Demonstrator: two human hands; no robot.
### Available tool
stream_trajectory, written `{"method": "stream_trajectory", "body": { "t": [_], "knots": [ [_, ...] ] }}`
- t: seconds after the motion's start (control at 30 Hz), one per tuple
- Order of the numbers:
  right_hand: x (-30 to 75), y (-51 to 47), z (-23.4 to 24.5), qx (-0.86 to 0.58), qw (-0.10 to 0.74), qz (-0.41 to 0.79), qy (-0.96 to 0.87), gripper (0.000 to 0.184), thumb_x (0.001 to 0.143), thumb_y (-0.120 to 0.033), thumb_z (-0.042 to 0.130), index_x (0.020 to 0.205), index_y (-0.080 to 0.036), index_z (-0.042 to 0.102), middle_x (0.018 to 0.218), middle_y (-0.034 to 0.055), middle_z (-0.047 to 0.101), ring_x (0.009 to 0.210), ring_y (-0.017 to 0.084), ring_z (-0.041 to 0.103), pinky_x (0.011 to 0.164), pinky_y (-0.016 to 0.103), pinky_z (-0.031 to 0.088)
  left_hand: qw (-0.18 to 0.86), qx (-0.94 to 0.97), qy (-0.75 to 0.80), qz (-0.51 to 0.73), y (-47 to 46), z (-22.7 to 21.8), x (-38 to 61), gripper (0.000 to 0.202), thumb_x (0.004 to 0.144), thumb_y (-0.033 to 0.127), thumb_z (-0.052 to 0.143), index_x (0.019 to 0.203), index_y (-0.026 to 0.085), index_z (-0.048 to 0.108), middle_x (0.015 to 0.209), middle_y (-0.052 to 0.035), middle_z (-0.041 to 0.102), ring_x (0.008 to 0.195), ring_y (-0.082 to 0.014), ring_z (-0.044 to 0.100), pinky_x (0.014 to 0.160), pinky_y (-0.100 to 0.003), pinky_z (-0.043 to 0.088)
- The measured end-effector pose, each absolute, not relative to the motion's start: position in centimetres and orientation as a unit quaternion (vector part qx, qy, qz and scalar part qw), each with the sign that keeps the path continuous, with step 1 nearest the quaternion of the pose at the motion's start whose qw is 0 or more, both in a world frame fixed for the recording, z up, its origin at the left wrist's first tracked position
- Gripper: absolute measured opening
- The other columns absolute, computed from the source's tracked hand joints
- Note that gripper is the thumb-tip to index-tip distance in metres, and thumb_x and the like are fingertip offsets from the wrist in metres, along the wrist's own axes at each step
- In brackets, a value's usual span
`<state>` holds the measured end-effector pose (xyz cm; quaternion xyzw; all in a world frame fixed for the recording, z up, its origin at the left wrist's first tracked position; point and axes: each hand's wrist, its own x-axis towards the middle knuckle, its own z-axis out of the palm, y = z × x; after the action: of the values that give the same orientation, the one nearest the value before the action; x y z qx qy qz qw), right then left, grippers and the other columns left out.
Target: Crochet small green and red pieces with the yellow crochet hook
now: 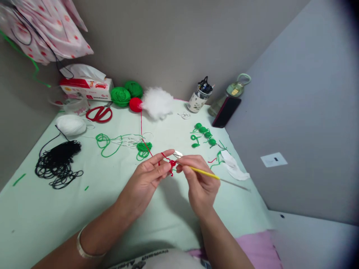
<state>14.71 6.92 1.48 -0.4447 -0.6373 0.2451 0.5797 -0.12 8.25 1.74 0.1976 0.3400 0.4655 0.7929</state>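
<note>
My left hand pinches a small red crochet piece between thumb and fingers, with red yarn running over the index finger. That strand leads back to a red yarn ball at the rear of the table. A crochet hook with a yellow grip lies in my right hand, fingers closed round it. Its tip meets the red piece, though the exact stitch is too small to make out. Just behind the fingertips shows a small shiny metal object, partly hidden.
Black yarn, white yarn and red-handled scissors lie left. Green yarn balls, a tissue box and white stuffing stand behind. Small green crocheted balls, a pen jar and a phone are right.
</note>
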Motion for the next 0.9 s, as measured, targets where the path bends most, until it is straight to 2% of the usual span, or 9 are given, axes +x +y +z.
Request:
{"method": "stream_trajectory", "body": {
  "t": [0.1,0.27,0.33,0.4,0.5,0.67,0.73,0.83,0.9],
  "knots": [
    [15.0,7.2,1.8,-0.444,0.625,0.326,-0.553,0.015,0.095,-0.024,0.061,0.097,-0.026,0.077,0.086,0.0039,0.070,0.069,0.017,0.064,0.061,0.034,0.055,0.783,0.194,0.355,0.471,8.4,1.7,-0.6,0.030,0.081,0.023,0.080,0.111,0.020,0.079,0.080,0.0004,0.067,0.072,-0.0104,0.055,0.080,-0.026,0.045],
    [15.2,7.5,2.0,-0.422,0.643,0.429,-0.474,0.014,0.094,-0.027,0.065,0.090,-0.023,0.078,0.084,0.0026,0.068,0.063,0.013,0.063,0.057,0.029,0.053,0.777,0.195,0.367,0.472,8.4,2.0,-0.7,0.022,0.078,0.024,0.081,0.101,0.020,0.081,0.089,-0.0022,0.071,0.079,-0.0120,0.058,0.083,-0.027,0.046],
    [15.1,7.5,2.0,-0.402,0.642,0.459,-0.465,0.014,0.094,-0.028,0.065,0.090,-0.024,0.078,0.083,0.0019,0.068,0.061,0.012,0.062,0.055,0.028,0.052,0.766,0.219,0.374,0.474,8.2,2.2,-0.4,0.025,0.079,0.025,0.081,0.104,0.022,0.080,0.083,-0.0004,0.068,0.079,-0.0118,0.057,0.083,-0.027,0.045],
    [14.9,7.6,1.8,-0.393,0.634,0.459,-0.483,0.014,0.094,-0.028,0.065,0.092,-0.025,0.078,0.087,0.0029,0.071,0.067,0.014,0.064,0.058,0.029,0.053,0.749,0.259,0.374,0.481,8.0,2.2,-0.2,0.033,0.081,0.026,0.080,0.113,0.027,0.078,0.076,0.0026,0.064,0.077,-0.0115,0.057,0.084,-0.026,0.044],
    [14.7,7.5,1.5,-0.409,0.616,0.406,-0.537,0.016,0.095,-0.024,0.063,0.098,-0.027,0.079,0.097,0.0047,0.075,0.082,0.017,0.066,0.068,0.031,0.055,0.737,0.305,0.366,0.479,7.7,2.1,-0.1,0.040,0.081,0.025,0.080,0.120,0.031,0.074,0.074,0.0044,0.060,0.079,-0.0120,0.058,0.087,-0.027,0.044],
    [14.5,7.1,1.4,-0.430,0.592,0.360,-0.579,0.020,0.097,-0.020,0.059,0.101,-0.027,0.076,0.092,0.0041,0.074,0.076,0.016,0.066,0.069,0.033,0.057,0.734,0.315,0.375,0.470,7.9,1.7,-0.2,0.031,0.086,0.030,0.076,0.117,0.028,0.076,0.085,0.0014,0.068,0.093,-0.0147,0.060,0.094,-0.028,0.042],
    [14.3,6.9,1.1,-0.439,0.570,0.279,-0.636,0.023,0.096,-0.015,0.059,0.106,-0.028,0.076,0.097,0.0055,0.073,0.086,0.018,0.068,0.073,0.035,0.059,0.737,0.292,0.370,0.485,8.0,1.7,0.0,0.034,0.085,0.028,0.077,0.119,0.027,0.075,0.085,0.0013,0.070,0.093,-0.0145,0.061,0.096,-0.028,0.042],
    [14.2,6.7,0.5,-0.422,0.533,0.104,-0.726,0.040,0.091,-0.005,0.062,0.121,-0.030,0.072,0.109,0.0080,0.071,0.099,0.021,0.068,0.081,0.036,0.060,0.774,0.237,0.339,0.479,8.1,1.5,0.4,0.034,0.083,0.027,0.079,0.117,0.024,0.076,0.089,-0.0008,0.074,0.092,-0.0143,0.063,0.094,-0.028,0.044],
    [14.3,6.6,0.3,-0.409,0.538,0.086,-0.732,0.044,0.090,-0.003,0.061,0.123,-0.030,0.071,0.109,0.0078,0.071,0.097,0.020,0.069,0.080,0.035,0.060,0.804,0.203,0.316,0.461,8.2,1.4,0.4,0.031,0.083,0.027,0.079,0.113,0.021,0.077,0.097,-0.0033,0.075,0.093,-0.0144,0.064,0.093,-0.028,0.045]
  ]
}}
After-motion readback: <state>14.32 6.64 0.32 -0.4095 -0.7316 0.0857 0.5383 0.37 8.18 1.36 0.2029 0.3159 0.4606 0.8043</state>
